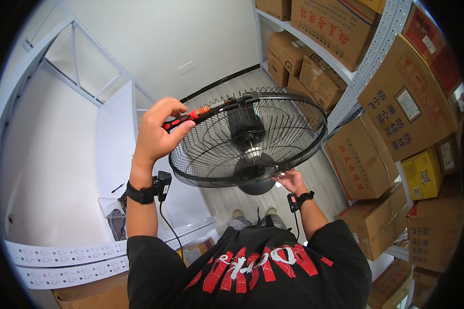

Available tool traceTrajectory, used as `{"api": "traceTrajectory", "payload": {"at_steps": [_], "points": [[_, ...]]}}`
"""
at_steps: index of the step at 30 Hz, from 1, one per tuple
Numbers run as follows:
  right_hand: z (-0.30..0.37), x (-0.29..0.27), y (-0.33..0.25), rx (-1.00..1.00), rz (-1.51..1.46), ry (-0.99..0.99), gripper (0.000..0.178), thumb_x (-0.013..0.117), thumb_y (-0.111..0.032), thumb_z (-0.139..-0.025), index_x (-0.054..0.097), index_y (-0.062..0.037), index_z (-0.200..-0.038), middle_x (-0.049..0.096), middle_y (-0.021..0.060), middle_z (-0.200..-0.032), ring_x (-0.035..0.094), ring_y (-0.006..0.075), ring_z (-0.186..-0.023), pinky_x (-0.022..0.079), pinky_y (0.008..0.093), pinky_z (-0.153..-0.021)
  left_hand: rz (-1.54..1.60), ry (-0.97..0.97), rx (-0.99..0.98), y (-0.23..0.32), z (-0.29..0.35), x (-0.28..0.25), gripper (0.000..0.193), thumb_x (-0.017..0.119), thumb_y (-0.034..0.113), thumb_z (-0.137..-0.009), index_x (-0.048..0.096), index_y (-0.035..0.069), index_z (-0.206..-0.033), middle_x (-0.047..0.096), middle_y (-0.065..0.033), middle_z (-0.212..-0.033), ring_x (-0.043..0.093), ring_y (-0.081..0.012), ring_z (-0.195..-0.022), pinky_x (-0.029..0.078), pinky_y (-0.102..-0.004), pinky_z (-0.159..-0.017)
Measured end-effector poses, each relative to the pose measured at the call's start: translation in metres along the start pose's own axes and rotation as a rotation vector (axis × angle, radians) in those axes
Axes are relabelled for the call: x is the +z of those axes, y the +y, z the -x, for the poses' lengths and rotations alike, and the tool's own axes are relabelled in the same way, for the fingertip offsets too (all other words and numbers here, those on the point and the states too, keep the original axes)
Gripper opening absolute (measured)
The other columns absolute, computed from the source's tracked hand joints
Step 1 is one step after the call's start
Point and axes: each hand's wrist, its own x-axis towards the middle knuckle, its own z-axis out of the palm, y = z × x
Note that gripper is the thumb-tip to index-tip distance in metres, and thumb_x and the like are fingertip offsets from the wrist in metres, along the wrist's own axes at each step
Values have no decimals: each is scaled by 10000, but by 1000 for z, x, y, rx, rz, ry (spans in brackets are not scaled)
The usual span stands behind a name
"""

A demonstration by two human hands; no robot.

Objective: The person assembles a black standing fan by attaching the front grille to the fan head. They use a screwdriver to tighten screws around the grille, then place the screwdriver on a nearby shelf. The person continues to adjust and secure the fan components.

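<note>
A black pedestal fan [222, 166] stands in front of me, its round wire grille tilted and seen edge-on from above. Through the wires show the motor housing, a white collar on the shaft and the round base. My left hand [161, 126] is closed round a red and black screwdriver [178, 121]. The tool's shaft lies along the top rim of the grille, pointing at the clip there; whether its tip sits in a screw is too small to tell. My right hand [292, 181] pinches the lower near rim of the grille, fingertips partly hidden by the wires.
A white metal shelf [116, 149] at left carries a grey cloth [117, 224] and a small clear tray. Racks at right hold several cardboard boxes [363, 157] and a yellow box [421, 174]. A pale wall [211, 31] rises behind. Cables hang from both wrist devices.
</note>
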Motion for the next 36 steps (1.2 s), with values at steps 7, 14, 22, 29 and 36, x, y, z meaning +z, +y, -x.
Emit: {"api": "traceTrajectory", "payload": {"at_steps": [7, 14, 22, 29, 36], "points": [[1, 5, 0, 9, 9, 20, 687, 507, -9, -826, 443, -209, -1480, 493, 188, -1515, 470, 484, -1376, 341, 699, -1155, 2, 66, 38, -3, 3, 2, 188, 779, 72, -836, 661, -3, -961, 655, -87, -911, 605, -205, -736, 473, -303, -623], [6, 18, 2, -42, 24, 53, 543, 562, -31, -781, 524, -2, -1321, 560, 231, -1386, 506, 509, -1281, 370, 688, -1143, -2, 8, 98, -11, 4, 2, 188, 771, 58, -841, 670, -9, -985, 676, -98, -968, 610, -186, -727, 478, -284, -610], [4, 19, 0, -22, 13, 53, 529, 561, -26, -778, 528, 13, -1304, 541, 242, -1403, 480, 508, -1314, 359, 690, -1153, 3, 19, 19, -3, 2, 1, 167, 782, 62, -818, 662, -17, -904, 693, -118, -922, 626, -251, -817, 503, -318, -707], [4, 15, 1, -25, 27, 79, 550, 548, -20, -777, 522, 32, -1324, 535, 252, -1416, 473, 511, -1321, 331, 683, -1181, -3, 28, 27, -4, 4, 1, 119, 756, 60, -862, 679, -30, -862, 697, -125, -911, 621, -220, -741, 498, -319, -664], [2, 5, 0, -26, 32, 78, 582, 555, -28, -785, 502, 36, -1360, 527, 258, -1429, 471, 519, -1319, 331, 677, -1185, -46, 18, 57, -2, 0, 0, 144, 769, 74, -850, 666, -26, -852, 680, -110, -866, 618, -212, -740, 498, -324, -655]]}}
